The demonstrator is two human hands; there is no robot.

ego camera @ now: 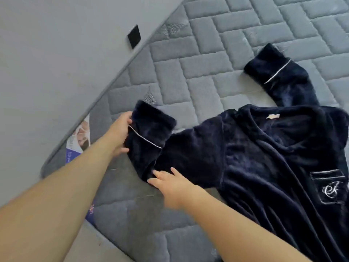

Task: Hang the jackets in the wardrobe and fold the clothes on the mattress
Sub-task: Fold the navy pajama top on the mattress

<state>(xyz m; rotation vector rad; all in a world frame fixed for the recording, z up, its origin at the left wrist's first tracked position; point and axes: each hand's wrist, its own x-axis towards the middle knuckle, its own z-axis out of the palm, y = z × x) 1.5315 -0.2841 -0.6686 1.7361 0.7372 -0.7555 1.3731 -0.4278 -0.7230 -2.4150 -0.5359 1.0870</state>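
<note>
Garment: a dark navy plush robe [264, 157] lies spread face up on the grey quilted mattress [207, 53], filling the right and lower right of the frame; its collar with a small label sits at centre right.
Near sleeve: the sleeve [151, 137] with white piping runs toward centre left, its cuff close to the mattress edge.
Far sleeve: the other sleeve [279, 78] points to the upper right, lying flat.
Pocket: a chest pocket [328, 188] with white embroidery shows at the right edge.
Left hand: the left hand [120, 133] has its grip closed around the cuff end of the near sleeve, fingers curled on its outer edge.
Right hand: the right hand [170, 184] rests with straight fingers on the sleeve's lower seam, holding nothing.
Step in hand: likely folding the near sleeve in across the body.
How to do it well: keep the flat hand pressing at the intended crease as a hinge; carry the cuff over in one sweep toward the chest; lay it parallel to the robe's side; smooth the thick pile so it does not bunch.
Risk: the plush cloth looks bulky and may spring back.
Surroundings: a black patch [134, 36] on the pale floor at upper left.
</note>
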